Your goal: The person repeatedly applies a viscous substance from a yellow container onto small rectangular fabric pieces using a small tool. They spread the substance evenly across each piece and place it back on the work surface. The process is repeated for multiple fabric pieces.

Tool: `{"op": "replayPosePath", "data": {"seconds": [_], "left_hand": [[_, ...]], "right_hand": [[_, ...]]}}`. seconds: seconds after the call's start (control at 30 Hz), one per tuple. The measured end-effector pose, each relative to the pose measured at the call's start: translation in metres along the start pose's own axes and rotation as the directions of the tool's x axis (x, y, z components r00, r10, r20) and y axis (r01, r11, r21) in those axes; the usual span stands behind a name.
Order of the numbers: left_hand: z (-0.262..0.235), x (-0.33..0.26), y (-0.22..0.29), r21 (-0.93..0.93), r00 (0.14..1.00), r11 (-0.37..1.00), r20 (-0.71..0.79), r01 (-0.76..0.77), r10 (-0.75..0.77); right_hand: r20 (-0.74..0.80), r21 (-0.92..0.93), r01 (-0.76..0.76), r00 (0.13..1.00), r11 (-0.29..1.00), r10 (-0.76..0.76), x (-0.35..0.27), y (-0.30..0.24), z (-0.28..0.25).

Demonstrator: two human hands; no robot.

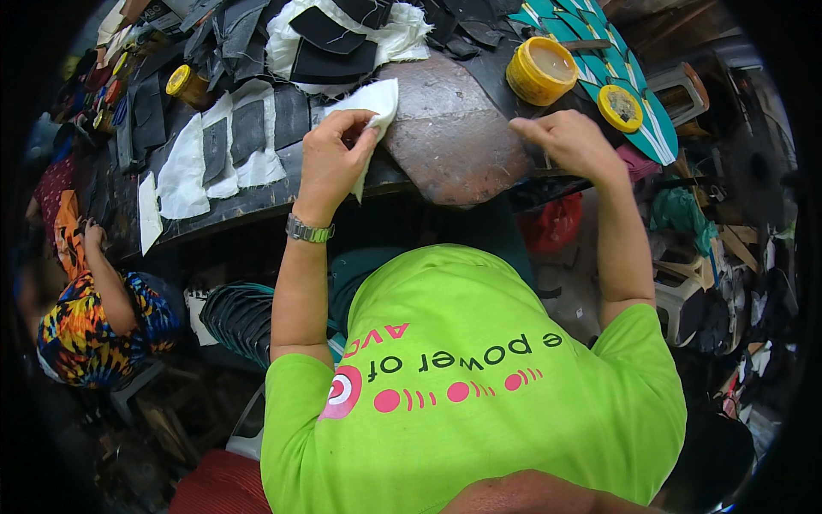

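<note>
Pinching: the left hand [336, 156] is closed narrow, thumb against fingers, on a white cloth piece [383, 104], which rises above this grip and hangs down beside it.
Right hand [580, 146]: well to the right of the left grip, fingers curled and blurred; whether it holds anything, I cannot tell.
Brown board [458, 128]: just right of the held cloth, between the two hands, lying on the dark tabletop [289, 163].
Backed patches: left of the left grip, black patches [249, 128] lie over white backing pieces [183, 184]; these look like pairings already made.
Held cloth's stage: no black patch shows on it, so its own share of the work seems undone.
Yellow tub [529, 84]: beyond the right hand, open, with pale brown contents.
Yellow lid [618, 109]: just beyond the right wrist, dark residue on it.
Loose stock: beyond the left grip, black pieces [334, 62] rest on a crumpled white heap [402, 36]; probably material left to work through, though how much I cannot tell.
</note>
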State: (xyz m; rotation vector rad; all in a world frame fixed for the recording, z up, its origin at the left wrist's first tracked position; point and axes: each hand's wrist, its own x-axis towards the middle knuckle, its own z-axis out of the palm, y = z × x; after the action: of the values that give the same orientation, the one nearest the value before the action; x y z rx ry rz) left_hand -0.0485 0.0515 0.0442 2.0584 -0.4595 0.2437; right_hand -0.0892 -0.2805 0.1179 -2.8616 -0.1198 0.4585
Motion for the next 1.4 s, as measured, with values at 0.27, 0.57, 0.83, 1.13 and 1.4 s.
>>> {"op": "replayPosePath", "data": {"seconds": [0.27,0.57,0.83,1.13,1.4], "left_hand": [[0.006,-0.026,0.019,-0.794,0.98,0.577,0.19,0.192,-0.066],[0.025,-0.035,0.001,-0.95,0.918,0.166,0.197,0.266,-0.344],[0.018,-0.04,0.003,-0.94,0.923,0.262,0.112,0.219,-0.369],[0.023,-0.063,0.022,-0.164,0.991,0.979,-0.076,-0.118,0.107],[0.0,-0.081,-0.016,-0.923,0.879,0.358,-0.049,0.142,-0.475]], "right_hand": [[-0.415,0.865,0.453,0.887,0.214,-0.202,0.023,-0.051,0.069],[-0.428,0.904,0.421,0.892,-0.08,-0.144,0.038,-0.073,0.08],[-0.632,0.742,0.657,0.752,0.135,-0.185,0.016,-0.073,0.069],[-0.64,0.631,0.737,0.671,0.241,-0.376,0.006,-0.094,0.06],[-0.474,0.788,0.54,0.838,0.295,-0.269,0.003,-0.049,0.058]]}}
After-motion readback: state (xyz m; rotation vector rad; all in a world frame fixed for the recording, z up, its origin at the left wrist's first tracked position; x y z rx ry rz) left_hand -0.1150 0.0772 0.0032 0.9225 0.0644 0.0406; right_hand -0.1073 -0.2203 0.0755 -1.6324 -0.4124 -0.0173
